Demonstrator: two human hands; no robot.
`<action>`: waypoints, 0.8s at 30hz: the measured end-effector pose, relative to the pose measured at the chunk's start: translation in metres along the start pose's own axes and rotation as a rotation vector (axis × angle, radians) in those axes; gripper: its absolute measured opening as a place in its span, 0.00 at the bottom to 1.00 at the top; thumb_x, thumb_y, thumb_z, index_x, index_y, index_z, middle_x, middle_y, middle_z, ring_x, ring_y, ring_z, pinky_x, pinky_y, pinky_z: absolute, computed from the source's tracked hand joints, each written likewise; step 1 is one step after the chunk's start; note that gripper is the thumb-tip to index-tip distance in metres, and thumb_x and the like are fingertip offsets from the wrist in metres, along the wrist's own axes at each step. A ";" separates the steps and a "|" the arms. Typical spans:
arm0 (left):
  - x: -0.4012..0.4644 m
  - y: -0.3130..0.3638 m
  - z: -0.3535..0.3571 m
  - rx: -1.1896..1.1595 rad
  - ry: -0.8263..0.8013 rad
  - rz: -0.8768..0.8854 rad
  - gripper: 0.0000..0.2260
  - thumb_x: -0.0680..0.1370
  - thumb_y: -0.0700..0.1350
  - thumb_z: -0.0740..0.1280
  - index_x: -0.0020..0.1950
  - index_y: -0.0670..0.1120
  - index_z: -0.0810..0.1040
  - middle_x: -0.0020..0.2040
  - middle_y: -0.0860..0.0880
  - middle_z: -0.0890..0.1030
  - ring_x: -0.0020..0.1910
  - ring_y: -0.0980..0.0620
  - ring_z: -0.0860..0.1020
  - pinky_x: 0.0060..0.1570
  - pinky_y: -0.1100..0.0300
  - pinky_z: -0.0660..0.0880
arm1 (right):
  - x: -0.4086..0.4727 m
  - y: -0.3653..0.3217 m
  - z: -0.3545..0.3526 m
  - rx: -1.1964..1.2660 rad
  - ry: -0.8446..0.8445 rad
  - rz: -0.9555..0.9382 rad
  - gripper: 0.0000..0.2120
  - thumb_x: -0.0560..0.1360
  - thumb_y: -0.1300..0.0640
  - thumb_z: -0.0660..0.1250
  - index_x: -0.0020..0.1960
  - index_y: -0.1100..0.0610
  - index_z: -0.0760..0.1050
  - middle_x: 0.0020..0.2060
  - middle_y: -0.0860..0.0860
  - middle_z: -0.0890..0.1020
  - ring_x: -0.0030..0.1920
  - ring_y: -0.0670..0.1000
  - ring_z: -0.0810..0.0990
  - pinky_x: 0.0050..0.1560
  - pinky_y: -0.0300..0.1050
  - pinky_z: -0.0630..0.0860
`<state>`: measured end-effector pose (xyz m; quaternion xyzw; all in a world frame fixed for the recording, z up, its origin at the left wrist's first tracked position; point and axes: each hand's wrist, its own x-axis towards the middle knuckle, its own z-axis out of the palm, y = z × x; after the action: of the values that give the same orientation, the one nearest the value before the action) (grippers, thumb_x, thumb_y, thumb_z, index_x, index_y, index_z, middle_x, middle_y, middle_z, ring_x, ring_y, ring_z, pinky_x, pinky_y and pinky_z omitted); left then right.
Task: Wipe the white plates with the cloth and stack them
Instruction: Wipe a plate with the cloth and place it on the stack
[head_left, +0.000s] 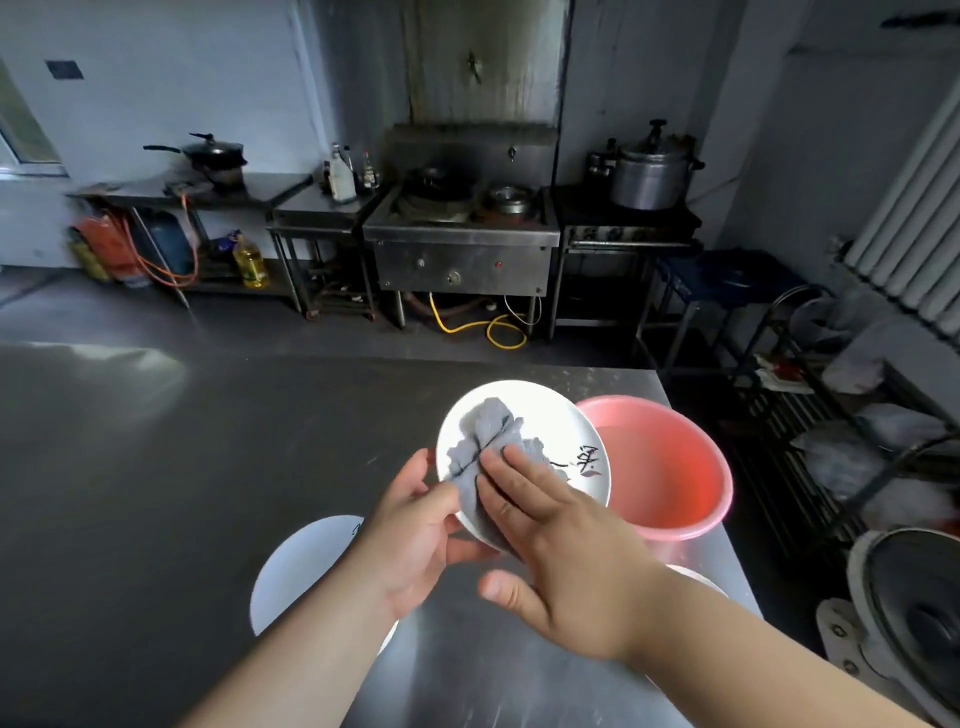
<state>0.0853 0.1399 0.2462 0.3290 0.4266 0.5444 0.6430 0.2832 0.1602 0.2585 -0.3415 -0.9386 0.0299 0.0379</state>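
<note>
A white plate (566, 434) with dark painted marks is held tilted above the steel table. My left hand (415, 530) grips its lower left rim, thumb on the front. My right hand (550, 540) presses a grey cloth (488, 436) flat against the plate's face with straight fingers. A second white plate (301, 566) lies on the table under my left forearm. The rim of another white plate (696, 577) shows behind my right wrist, mostly hidden.
A pink basin (675, 467) holding water stands right behind the held plate. The steel table (156, 467) stretches to the left. A wire rack (831, 415) with bags and a fan (914, 613) stand off the table's right side. Stoves line the far wall.
</note>
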 end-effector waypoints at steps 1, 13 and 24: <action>0.000 -0.002 0.002 0.005 0.002 -0.007 0.12 0.77 0.33 0.65 0.59 0.42 0.78 0.55 0.38 0.85 0.47 0.41 0.86 0.40 0.46 0.82 | 0.000 0.002 -0.004 -0.015 0.013 0.003 0.48 0.79 0.25 0.38 0.85 0.58 0.56 0.85 0.54 0.53 0.85 0.55 0.44 0.84 0.56 0.51; 0.006 -0.002 0.029 0.015 0.090 0.024 0.14 0.80 0.29 0.59 0.62 0.41 0.75 0.56 0.37 0.85 0.46 0.40 0.86 0.37 0.46 0.82 | -0.014 0.010 -0.008 -0.100 0.110 0.033 0.48 0.81 0.26 0.41 0.81 0.62 0.65 0.82 0.60 0.61 0.83 0.62 0.55 0.81 0.61 0.59; -0.003 0.003 0.041 -0.027 0.069 0.025 0.20 0.79 0.28 0.54 0.64 0.44 0.74 0.57 0.41 0.86 0.49 0.42 0.87 0.38 0.45 0.82 | -0.018 0.003 0.008 -0.101 0.141 0.068 0.48 0.80 0.25 0.43 0.85 0.60 0.54 0.84 0.63 0.51 0.84 0.66 0.45 0.81 0.68 0.55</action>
<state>0.1211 0.1395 0.2669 0.3067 0.4372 0.5690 0.6253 0.2985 0.1509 0.2493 -0.3759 -0.9218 -0.0403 0.0857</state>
